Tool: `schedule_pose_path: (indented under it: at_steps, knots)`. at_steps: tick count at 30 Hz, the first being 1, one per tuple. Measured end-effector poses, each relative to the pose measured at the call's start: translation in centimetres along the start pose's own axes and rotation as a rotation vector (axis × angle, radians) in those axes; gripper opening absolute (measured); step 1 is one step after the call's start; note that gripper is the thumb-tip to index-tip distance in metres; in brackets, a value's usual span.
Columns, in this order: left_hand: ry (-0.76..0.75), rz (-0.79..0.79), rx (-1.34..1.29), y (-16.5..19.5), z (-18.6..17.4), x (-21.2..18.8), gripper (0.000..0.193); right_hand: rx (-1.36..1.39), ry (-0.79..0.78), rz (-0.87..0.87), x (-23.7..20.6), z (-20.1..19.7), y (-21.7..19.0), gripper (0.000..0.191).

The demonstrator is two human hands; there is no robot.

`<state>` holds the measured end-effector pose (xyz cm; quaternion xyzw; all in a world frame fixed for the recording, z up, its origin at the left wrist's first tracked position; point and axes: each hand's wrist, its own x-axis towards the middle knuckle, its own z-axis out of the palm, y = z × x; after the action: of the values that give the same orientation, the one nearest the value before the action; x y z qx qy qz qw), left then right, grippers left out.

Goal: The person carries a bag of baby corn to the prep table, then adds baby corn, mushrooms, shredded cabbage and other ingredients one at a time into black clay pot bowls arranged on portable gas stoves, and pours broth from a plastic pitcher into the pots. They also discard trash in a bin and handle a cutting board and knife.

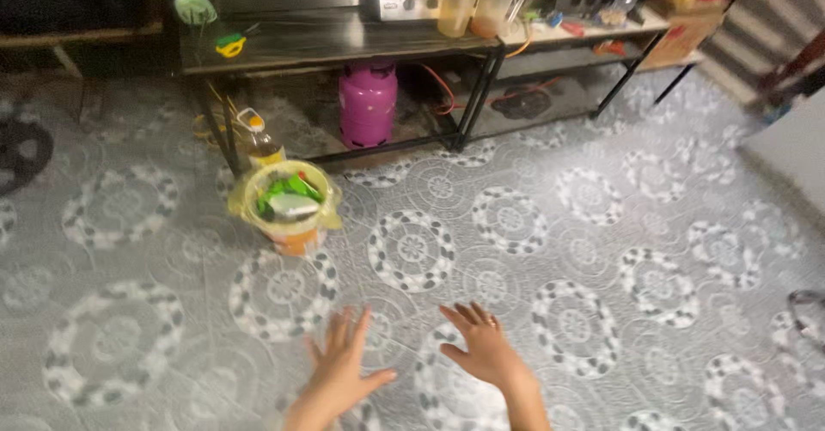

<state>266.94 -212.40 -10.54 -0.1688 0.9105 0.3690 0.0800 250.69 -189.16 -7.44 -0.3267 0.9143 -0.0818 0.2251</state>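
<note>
Left hand (pixel 341 364) and right hand (pixel 483 345) stretched forward, palms down above patterned floor (pixel 601 225), fingers (pixel 361 324) spread, released, holding nothing

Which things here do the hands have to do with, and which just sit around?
With the hands: left hand and right hand, both empty, spread over the patterned grey floor covering.
Sitting around: lined yellow plastic bin, pink gas cylinder, two translucent plastic jugs.

Bin (pixel 288 203) left before table (pixel 344 40), gas cylinder (pixel 368 103) beneath, jugs (pixel 477 3) on top

Green packets (pixel 288 192) in yellow bin (pixel 249 212); yellow-capped oil bottle (pixel 260 143) behind.
</note>
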Motion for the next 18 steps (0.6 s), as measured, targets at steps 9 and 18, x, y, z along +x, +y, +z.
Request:
schedule_pose_path:
  at_steps: [9, 18]
  knots:
    - [-0.303, 0.081, 0.155, -3.2, -8.2, 25.2, 0.109, 0.066, -0.045, 0.066, 23.7, -5.5, 0.7, 0.074]
    - [-0.262, -0.050, 0.231, 1.2, -13.4, 47.0, 0.114, 0.232, -0.070, 0.171, 46.0, -14.9, 18.9, 0.073]
